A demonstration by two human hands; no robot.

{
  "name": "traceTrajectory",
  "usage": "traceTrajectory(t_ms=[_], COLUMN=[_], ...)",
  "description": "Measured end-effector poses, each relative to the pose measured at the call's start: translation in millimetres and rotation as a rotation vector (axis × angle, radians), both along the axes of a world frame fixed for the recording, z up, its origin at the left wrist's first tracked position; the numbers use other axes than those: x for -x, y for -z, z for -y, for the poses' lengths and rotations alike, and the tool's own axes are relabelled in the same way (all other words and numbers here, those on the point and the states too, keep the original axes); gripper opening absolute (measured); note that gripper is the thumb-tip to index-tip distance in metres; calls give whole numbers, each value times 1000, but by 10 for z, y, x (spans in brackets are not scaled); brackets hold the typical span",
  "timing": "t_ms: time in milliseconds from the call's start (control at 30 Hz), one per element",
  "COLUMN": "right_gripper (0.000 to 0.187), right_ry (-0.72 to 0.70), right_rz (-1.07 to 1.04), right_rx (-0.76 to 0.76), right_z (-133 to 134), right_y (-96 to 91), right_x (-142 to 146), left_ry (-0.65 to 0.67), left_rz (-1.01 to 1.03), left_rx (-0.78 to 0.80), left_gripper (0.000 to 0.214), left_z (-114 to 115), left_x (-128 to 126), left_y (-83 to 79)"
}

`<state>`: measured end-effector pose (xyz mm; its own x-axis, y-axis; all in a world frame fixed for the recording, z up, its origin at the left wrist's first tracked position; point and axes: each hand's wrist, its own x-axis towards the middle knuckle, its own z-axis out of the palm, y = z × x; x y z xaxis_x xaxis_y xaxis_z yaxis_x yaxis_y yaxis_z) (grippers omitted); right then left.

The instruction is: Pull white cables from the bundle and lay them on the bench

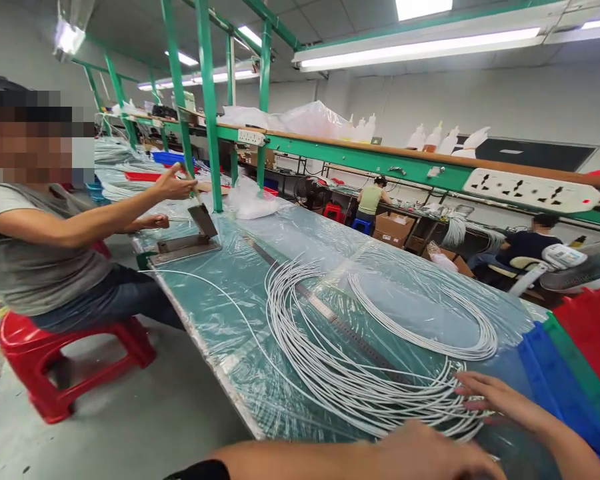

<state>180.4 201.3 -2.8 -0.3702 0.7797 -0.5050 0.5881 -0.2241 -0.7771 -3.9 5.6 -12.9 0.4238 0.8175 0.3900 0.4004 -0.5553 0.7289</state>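
Right hand (513, 403), fingers parted loosely, at the near end of a white cable coil (325, 375), loosely looped on the bench (300, 230); left hand (425, 448) blurred alongside, grip impossible to tell; ruler (333, 319) under the loops, markings unreadable; blue bin (553, 377) rightward; bottles (449, 141) on the shelf (340, 150), one containing brown liquid.

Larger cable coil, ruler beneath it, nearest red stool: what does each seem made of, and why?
Larger coil: probably plastic-sheathed cable, satin, with smooth white loops.
Ruler: likely metal, its grey surface faintly shiny.
Stool: apparently moulded plastic, glossy, with bright highlights.
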Motion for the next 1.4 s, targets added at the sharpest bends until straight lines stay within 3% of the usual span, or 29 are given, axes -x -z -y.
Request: traceTrajectory(t_ms=[133, 233, 367, 667, 833, 967, 1133, 1300, 1400], right_gripper=[54, 44, 48, 43, 47, 38, 9, 13, 16], right_ry=[-241, -261, -184, -275, -69, 107, 369, 752, 877], right_rz=[-313, -513, -582, -507, -528, -499, -481, -529, -506], right_rx=[68, 47, -25, -83, -116, -151, -101, -183, -235], right_z=[205, 287, 275, 235, 142, 80, 71, -27, -125], right_y=[-292, -460, -493, -435, -354, -324, -345, -211, -85], right_x=[211, 308, 332, 375, 261, 191, 175, 2, -140], left_ry=[-361, -480, -467, -432, -402, -417, -539, -741, -852], left_rz=[273, 312, 271, 73, -149, -349, -558, -761, -893], left_rx=[-36, 0, 24, 51, 19, -38, -57, -41, -34], left_gripper=[25, 17, 11, 17, 29, 24, 28, 36, 33], left_z=[-368, -660, -868, -926, -714, -258, 306, 666, 777], left_x=[186, 289, 311, 204, 369, 841, 1781, 2747, 3202], left_y=[-303, -379, -309, -254, -246, -192, -70, -54, -91])
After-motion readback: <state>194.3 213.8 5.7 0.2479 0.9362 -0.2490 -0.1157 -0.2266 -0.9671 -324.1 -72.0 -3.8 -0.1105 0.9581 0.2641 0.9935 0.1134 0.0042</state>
